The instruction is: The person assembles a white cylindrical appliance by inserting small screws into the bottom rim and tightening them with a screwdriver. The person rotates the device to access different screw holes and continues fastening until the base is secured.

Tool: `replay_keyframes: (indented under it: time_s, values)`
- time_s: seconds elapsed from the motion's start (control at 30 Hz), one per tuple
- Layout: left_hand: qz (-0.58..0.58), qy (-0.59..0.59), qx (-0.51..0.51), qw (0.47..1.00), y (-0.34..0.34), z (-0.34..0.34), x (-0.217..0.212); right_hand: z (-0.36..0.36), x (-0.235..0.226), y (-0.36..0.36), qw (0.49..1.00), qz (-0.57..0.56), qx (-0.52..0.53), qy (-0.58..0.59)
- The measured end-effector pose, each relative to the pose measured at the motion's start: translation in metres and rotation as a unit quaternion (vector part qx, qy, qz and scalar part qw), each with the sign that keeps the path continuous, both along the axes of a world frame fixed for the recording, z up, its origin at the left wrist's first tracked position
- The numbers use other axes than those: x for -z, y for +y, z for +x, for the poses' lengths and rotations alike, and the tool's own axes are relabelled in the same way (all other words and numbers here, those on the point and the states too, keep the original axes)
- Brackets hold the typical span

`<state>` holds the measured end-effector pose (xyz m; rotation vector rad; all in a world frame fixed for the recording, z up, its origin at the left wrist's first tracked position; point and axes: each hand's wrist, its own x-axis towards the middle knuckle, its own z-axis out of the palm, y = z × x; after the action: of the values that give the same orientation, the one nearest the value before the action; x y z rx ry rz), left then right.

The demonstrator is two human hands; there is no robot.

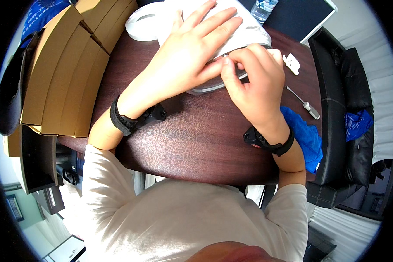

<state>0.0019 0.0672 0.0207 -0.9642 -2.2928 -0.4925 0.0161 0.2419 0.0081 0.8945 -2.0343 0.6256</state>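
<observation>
A large white rounded object [254, 36], with a dark gap and a clear or shiny rim along its near edge, lies at the far side of the brown table [185, 139]. My left hand [195, 41] rests flat on top of it, fingers spread, thumb reaching toward its near edge. Beside that thumb, my right hand [258, 78] is closed in a pinch at the same edge. Whatever sits between the right fingertips is too small and hidden to name. Both wrists wear black straps with small black devices.
Brown cardboard boxes [63, 74] stand along the left. A white ring-shaped piece [142, 32] lies behind my left forearm. On the right are a small white plastic part [291, 64], a screwdriver [309, 108] and a blue cloth [305, 142]. A plastic bottle [263, 9] stands at the back.
</observation>
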Motion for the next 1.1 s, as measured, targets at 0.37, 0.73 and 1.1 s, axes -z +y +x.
replay_keyframes:
  time_s: [0.37,0.73,1.1]
  values:
    - [-0.005,0.013,-0.020,1.000,0.0029,0.0011,0.0024,0.0005,0.0036,-0.0012,1.000,0.012,0.017,-0.021]
    - [-0.022,0.026,-0.042,0.999,0.0061,0.0032,0.0045,0.0016,0.0046,-0.0011,0.997,-0.007,0.012,-0.073]
    - [-0.032,0.033,-0.073,0.996,0.0097,0.0075,0.0043,0.0009,0.0012,0.0012,0.991,-0.030,-0.011,-0.129]
